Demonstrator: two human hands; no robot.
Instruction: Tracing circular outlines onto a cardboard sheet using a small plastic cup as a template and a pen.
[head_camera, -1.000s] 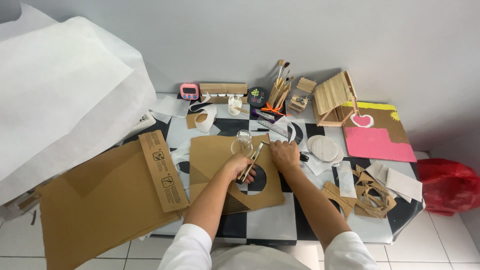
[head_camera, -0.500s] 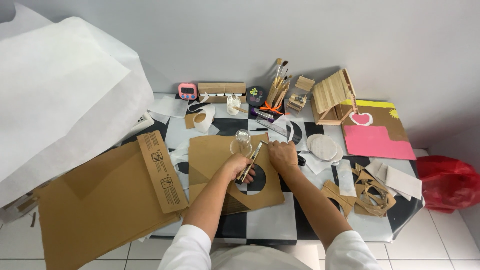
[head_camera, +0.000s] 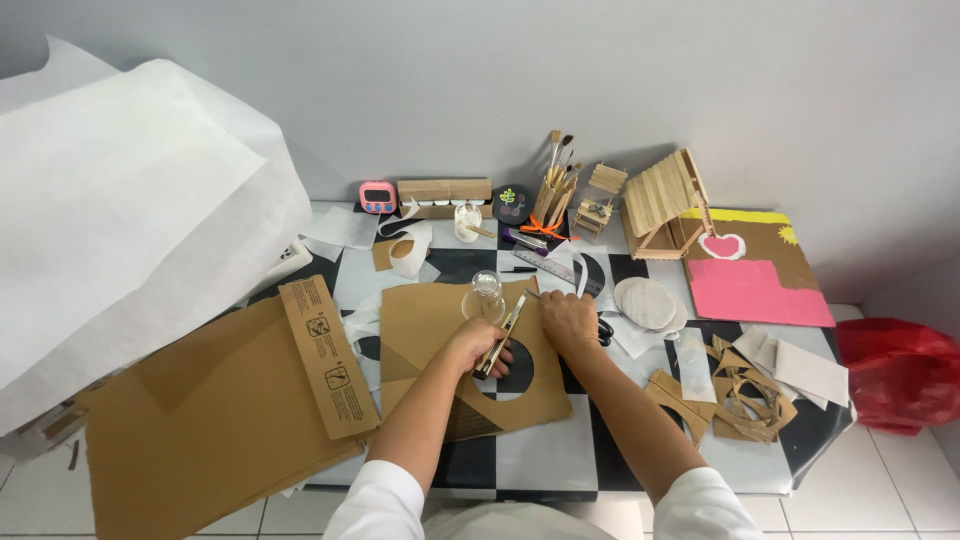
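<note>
A brown cardboard sheet (head_camera: 430, 325) with a round hole cut in it lies on the black-and-white checkered table (head_camera: 540, 455). My left hand (head_camera: 472, 343) grips a utility knife (head_camera: 500, 335) whose blade end lies along the hole's rim. My right hand (head_camera: 568, 322) presses flat on the sheet's right edge, fingers closed. A clear glass (head_camera: 484, 297) stands upside down on the cardboard just beyond the knife.
Large flat cardboard (head_camera: 200, 420) and white paper sheets (head_camera: 120, 220) cover the left. At the back stand a pink timer (head_camera: 377, 197), a brush holder (head_camera: 552, 190), a stick house (head_camera: 660, 205). Cardboard scraps (head_camera: 735, 395), round discs (head_camera: 648, 302), a pink painted board (head_camera: 750, 285) and a red bag (head_camera: 900, 370) are right.
Both hands stay on the cardboard sheet. The knife has shifted only slightly along the hole's rim.
</note>
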